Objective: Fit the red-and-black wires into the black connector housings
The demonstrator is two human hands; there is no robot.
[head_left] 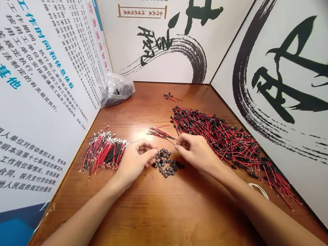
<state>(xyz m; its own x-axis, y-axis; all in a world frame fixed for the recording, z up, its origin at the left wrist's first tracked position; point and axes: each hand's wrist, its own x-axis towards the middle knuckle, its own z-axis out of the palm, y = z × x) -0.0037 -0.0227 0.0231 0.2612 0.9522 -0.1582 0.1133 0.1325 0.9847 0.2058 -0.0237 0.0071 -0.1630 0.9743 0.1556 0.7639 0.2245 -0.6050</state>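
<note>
My left hand (138, 158) is closed in a pinch at the left edge of a small pile of black connector housings (167, 169); whatever sits between its fingertips is too small to make out. Across the pile, my right hand (196, 151) pinches a thin wire (171, 141) that points up and to the left. Just beyond both hands lies a small bunch of red and black wires (161, 132). Beside my left hand spreads a heap of loose red and black wires (104, 152) with bright metal ends.
A large heap of red wires with black connectors (219, 132) runs along the right wall. A few similar ones (173, 97) lie at the back. A clear plastic bag (117, 89) stands in the back left corner. White cord (258, 190) rests near my right forearm. Printed panels enclose the wooden table (152, 220).
</note>
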